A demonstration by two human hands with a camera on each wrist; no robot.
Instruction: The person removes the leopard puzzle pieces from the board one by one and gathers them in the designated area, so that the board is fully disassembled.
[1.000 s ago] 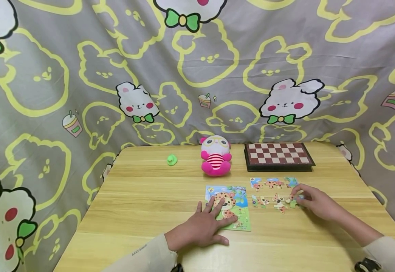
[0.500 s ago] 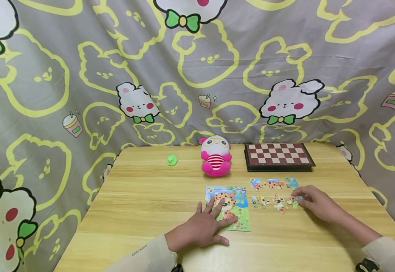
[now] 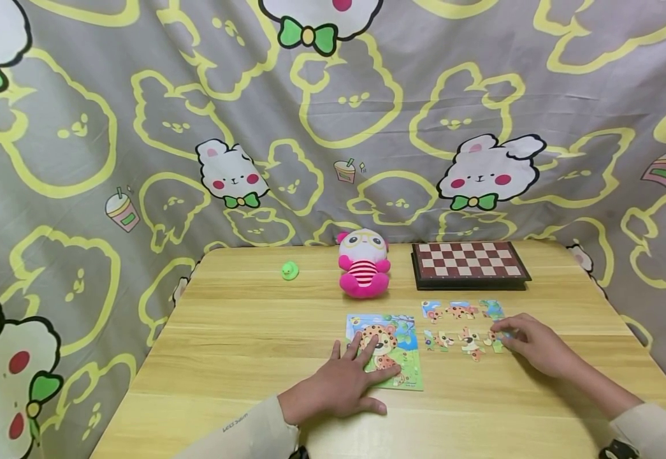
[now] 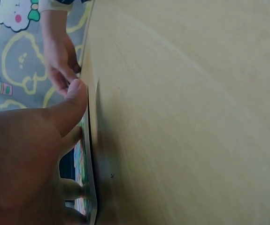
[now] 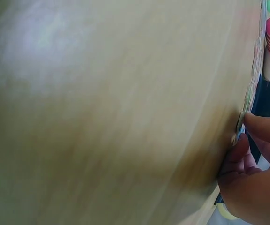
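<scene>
In the head view, the left hand [image 3: 347, 382] lies with spread fingers on the leopard jigsaw board [image 3: 407, 344]; the right hand [image 3: 530, 344] is at the right end of two rows of jigsaw pieces [image 3: 446, 341]. In the left wrist view, the left fingers [image 4: 72, 188] touch this board. In the right wrist view, thumb and forefinger pinch one jigsaw piece [image 5: 240, 123].

Left sleeve [image 3: 246, 432]: cream, long, near-left of the puzzle board [image 3: 406, 338]. Small dark lettering [image 3: 235, 422] along it, too blurred to read. Black wrist unit [image 3: 299, 453] at its cuff, mostly cut off. Right sleeve [image 3: 659, 430]: matching cream, right of the board and nearer the wearer; black wrist device [image 3: 621, 449] by the cuff, details unclear. Left hand [image 3: 345, 384] and right hand [image 3: 538, 347] bare.
</scene>
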